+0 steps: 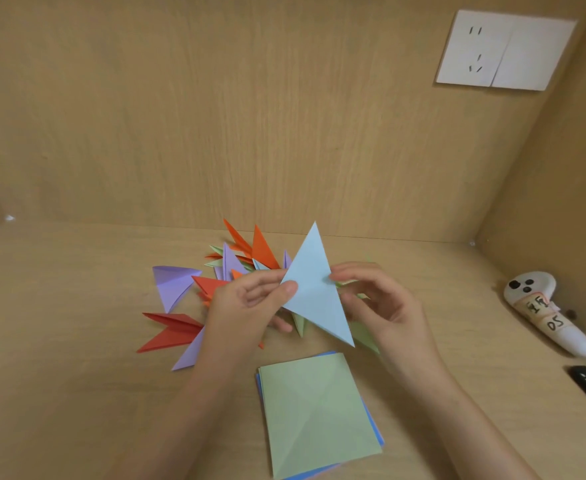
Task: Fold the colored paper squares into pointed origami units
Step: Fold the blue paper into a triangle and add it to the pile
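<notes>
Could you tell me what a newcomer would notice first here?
The light blue folded paper, pinched between left hand and right hand at mid-desk. Behind it lies a spiky pile of folded units in orange, red, purple and green; nearest the camera sits a stack of squares, green on top.

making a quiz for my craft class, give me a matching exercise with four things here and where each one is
Things: 1 light blue paper; 2 green square; 3 white controller; 4 purple unit
Places: A far right of the desk; B flat, nearest the person; C left of the folded pile; D held by left hand and right hand
Pairs: 1-D, 2-B, 3-A, 4-C
</notes>
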